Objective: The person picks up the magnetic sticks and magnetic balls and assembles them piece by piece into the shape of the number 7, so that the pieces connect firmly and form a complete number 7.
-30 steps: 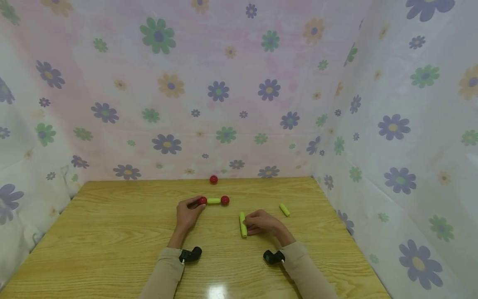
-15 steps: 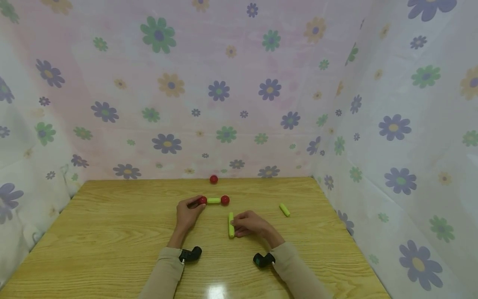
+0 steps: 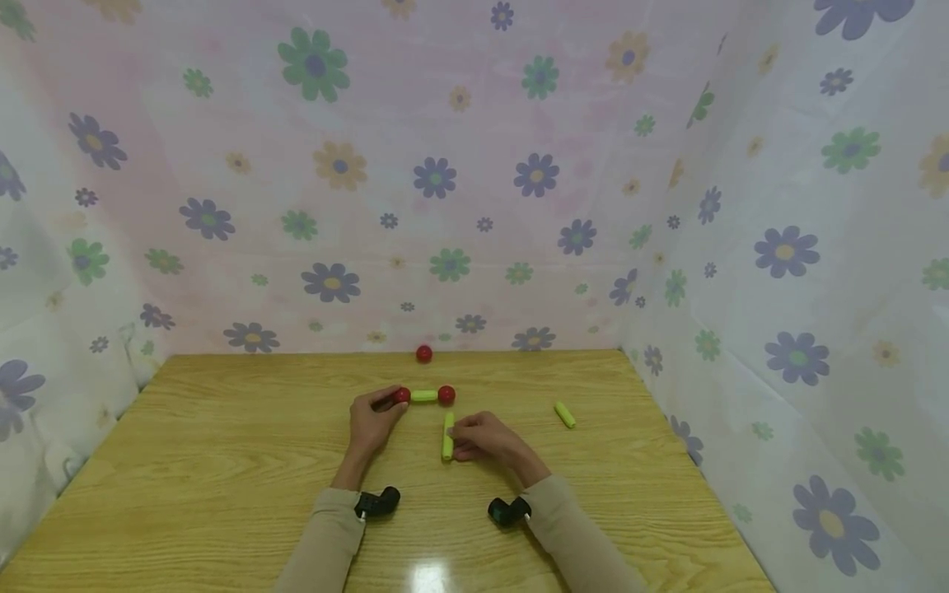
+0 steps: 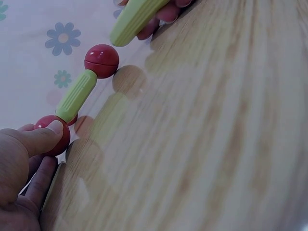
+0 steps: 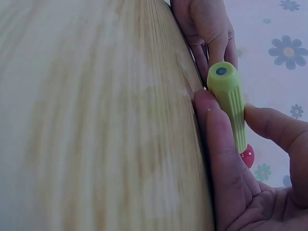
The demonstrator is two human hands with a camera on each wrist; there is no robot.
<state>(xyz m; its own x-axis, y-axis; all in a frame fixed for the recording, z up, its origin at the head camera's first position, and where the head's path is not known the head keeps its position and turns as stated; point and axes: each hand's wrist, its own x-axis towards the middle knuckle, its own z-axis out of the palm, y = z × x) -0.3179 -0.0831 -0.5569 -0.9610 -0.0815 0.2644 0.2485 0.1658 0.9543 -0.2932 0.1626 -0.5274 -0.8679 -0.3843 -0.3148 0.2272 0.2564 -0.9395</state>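
Observation:
In the head view my left hand [image 3: 373, 424] pinches a red ball [image 3: 402, 395] between thumb and fingers. That ball is joined to a short green rod [image 3: 424, 396], whose other end carries a second red ball [image 3: 446, 395]. My right hand [image 3: 491, 436] pinches a longer green rod [image 3: 448, 443], which points away from me just in front of the second ball. The right wrist view shows this ridged rod [image 5: 230, 98] with a dark round spot in its near end. In the left wrist view a small gap separates the rod [image 4: 134, 21] from the ball [image 4: 101, 60].
Another red ball [image 3: 424, 354] lies at the back edge of the wooden table [image 3: 222, 461]. A loose green rod [image 3: 565, 415] lies to the right of my right hand. Flowered cloth [image 3: 474, 206] hangs behind the table and along both sides.
My right hand has carried the longer green rod leftward, then slightly forward, toward the joined piece. The left hand keeps its hold on the red ball in the same spot.

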